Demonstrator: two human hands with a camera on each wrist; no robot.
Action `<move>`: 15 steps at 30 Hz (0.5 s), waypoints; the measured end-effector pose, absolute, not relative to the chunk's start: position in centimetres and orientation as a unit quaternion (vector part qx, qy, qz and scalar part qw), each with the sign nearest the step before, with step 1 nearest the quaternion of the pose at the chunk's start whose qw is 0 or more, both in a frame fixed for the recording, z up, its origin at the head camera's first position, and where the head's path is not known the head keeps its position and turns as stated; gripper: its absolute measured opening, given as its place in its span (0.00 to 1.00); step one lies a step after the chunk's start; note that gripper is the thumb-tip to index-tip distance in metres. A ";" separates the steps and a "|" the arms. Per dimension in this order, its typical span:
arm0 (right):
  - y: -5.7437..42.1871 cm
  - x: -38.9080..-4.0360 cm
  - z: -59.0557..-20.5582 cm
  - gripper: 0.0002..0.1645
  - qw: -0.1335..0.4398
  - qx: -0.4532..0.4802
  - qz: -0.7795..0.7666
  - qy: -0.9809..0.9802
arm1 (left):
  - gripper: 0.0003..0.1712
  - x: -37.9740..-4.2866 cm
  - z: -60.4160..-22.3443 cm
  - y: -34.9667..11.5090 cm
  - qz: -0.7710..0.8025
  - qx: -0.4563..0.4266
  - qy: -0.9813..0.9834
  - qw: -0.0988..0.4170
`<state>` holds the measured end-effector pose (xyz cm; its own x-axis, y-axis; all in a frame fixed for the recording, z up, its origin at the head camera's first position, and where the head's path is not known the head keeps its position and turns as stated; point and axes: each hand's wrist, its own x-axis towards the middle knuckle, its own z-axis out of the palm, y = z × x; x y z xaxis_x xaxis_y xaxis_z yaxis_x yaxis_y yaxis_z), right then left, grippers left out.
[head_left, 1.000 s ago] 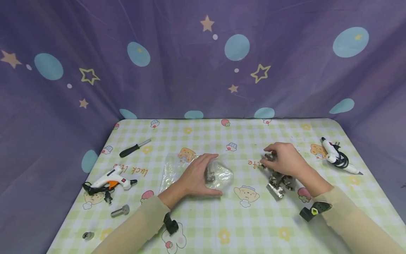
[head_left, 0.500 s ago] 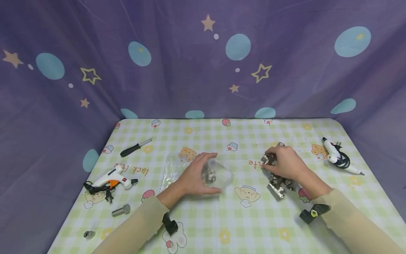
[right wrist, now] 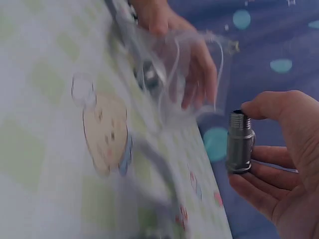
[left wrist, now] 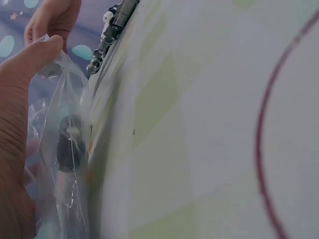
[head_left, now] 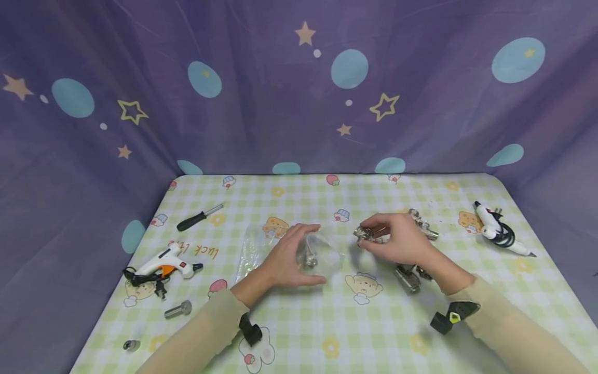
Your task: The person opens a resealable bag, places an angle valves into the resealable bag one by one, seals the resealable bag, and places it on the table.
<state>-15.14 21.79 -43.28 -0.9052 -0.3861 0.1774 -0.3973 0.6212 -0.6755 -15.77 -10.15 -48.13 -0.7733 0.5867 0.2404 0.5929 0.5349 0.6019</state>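
Gingham tablecloth point(head_left: 374, 332); I judge left hand point(head_left: 288, 261) spread to prop plastic bag point(head_left: 329, 253); right hand point(head_left: 401, 241), half-closed, pinches metal fitting point(right wrist: 239, 147).

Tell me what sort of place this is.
Probably a makeshift tabletop workspace: a screwdriver and loose metal fittings lie on it, with a patterned purple curtain hung behind.

I count one screwdriver point(head_left: 191, 222), glue gun point(head_left: 156, 264), soldering iron point(head_left: 489, 234), clear bag point(head_left: 328, 254), bolt point(head_left: 178, 310) and small metal cylinder point(head_left: 132, 345) each; one threaded fitting point(right wrist: 239, 142) in the right grip point(head_left: 397, 239), the heaped fittings point(head_left: 407, 279) beside it uncountable.
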 end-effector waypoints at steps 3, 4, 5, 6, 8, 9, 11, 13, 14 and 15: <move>20.4 -14.8 -43.0 0.21 -0.005 0.233 0.398 -0.887 | 0.69 -15.8 -48.2 -10.2 -0.343 -0.338 -0.877 0.006; 19.9 -14.8 -43.0 0.21 -0.007 0.240 0.400 -0.885 | 0.69 -15.7 -48.2 -10.2 -0.341 -0.337 -0.877 0.006; 19.5 -14.7 -42.9 0.21 -0.007 0.246 0.402 -0.882 | 0.69 -15.7 -48.2 -10.2 -0.340 -0.338 -0.878 0.007; 19.0 -14.7 -43.0 0.21 -0.007 0.254 0.402 -0.880 | 0.70 -15.7 -48.2 -10.1 -0.340 -0.338 -0.878 0.008; 18.2 -14.6 -43.1 0.21 -0.008 0.265 0.399 -0.878 | 0.70 -15.7 -48.2 -10.1 -0.338 -0.339 -0.878 0.008; 17.9 -14.5 -43.2 0.21 -0.007 0.271 0.397 -0.877 | 0.70 -15.7 -48.2 -10.1 -0.337 -0.339 -0.878 0.007; 17.2 -14.5 -43.5 0.21 -0.006 0.282 0.391 -0.876 | 0.70 -15.6 -48.2 -10.0 -0.336 -0.339 -0.878 0.004; 16.6 -14.5 -43.7 0.21 -0.008 0.288 0.387 -0.876 | 0.70 -15.6 -48.2 -10.0 -0.338 -0.340 -0.878 0.001; 16.3 -14.5 -43.9 0.21 -0.007 0.291 0.385 -0.876 | 0.69 -15.5 -48.2 -10.1 -0.339 -0.340 -0.877 -0.001; 16.0 -14.4 -44.0 0.20 -0.008 0.291 0.385 -0.876 | 0.69 -15.5 -48.2 -10.1 -0.339 -0.339 -0.877 -0.003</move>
<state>-14.44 16.04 -44.01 -0.8305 -0.5161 0.2096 -0.5035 0.5344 -0.6789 -15.50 -10.07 -48.21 -0.7698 0.5975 0.2246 0.5933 0.5399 0.5971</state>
